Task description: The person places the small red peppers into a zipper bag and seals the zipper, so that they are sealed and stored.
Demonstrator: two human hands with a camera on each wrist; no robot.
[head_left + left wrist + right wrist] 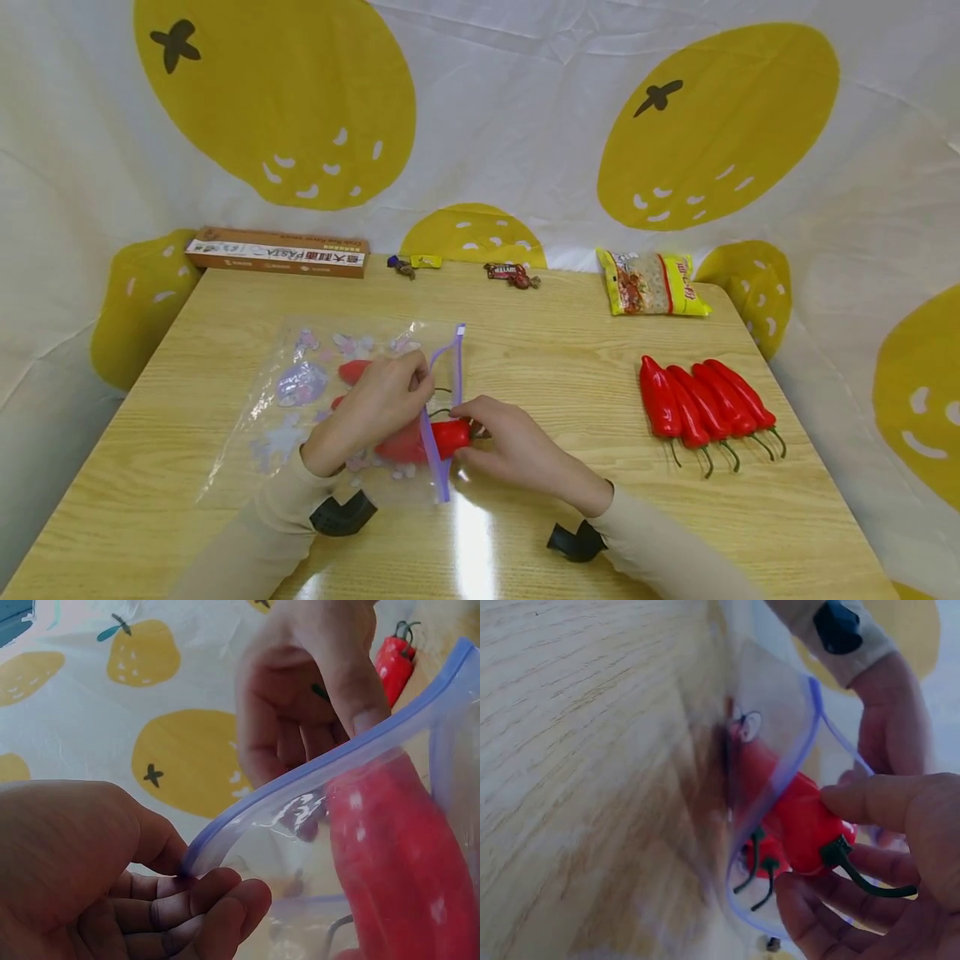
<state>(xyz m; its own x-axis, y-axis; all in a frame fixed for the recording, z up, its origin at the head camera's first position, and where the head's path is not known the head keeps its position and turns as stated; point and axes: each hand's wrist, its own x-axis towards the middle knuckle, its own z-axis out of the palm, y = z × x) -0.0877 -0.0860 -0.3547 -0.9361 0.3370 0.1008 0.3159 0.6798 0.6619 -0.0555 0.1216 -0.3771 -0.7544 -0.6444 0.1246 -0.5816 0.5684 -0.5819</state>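
A clear zip bag (236,454) printed with pale pink and purple shapes lies on the table, its purple zip edge (458,371) facing right. My left hand (378,408) pinches one side of the mouth between thumb and fingers, holding it apart from the other side. My right hand (517,446) grips a red chili pepper (452,437) near its stem end. That pepper's tip half is inside the bag, and its green stem (870,885) points out towards my right palm. Other red peppers (352,371) lie inside the bag, partly hidden by my left hand.
Several red peppers (662,404) lie in a row at the right. Along the back stand a pasta box (281,254), small wrapped candies (426,262), more candies (506,272) and a yellow food packet (648,283). A lemon-print cloth (510,100) hangs behind the table.
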